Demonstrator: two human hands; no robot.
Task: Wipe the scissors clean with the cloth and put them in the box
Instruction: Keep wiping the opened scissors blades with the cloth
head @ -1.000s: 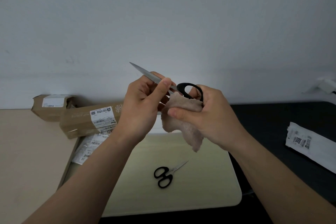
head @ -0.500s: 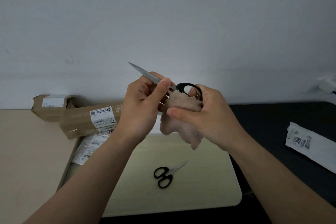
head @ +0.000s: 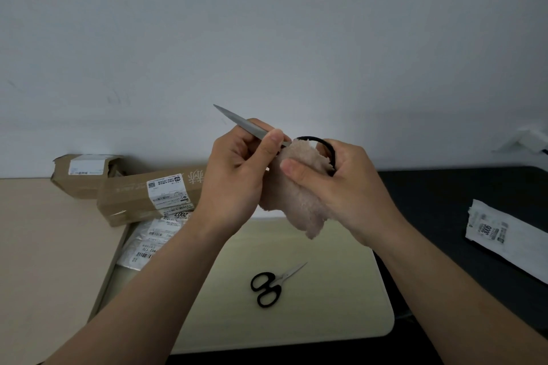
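1. Cloth [head: 299, 187] has slid up over the black handle of the scissors [head: 246, 124].
2. Left hand [head: 237, 175] pinches the blade; right hand [head: 341, 181] grips cloth and handle.
3. Both hold the scissors above the mat [head: 326, 305].

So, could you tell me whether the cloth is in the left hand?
No, the right hand holds the cloth against the black handle of the large scissors, while the left hand grips their blades.

Our left hand [head: 234, 175] and right hand [head: 353, 187] are bare, with short plain nails [head: 276, 136]; behind them both forearms [head: 148, 290] are bare too.
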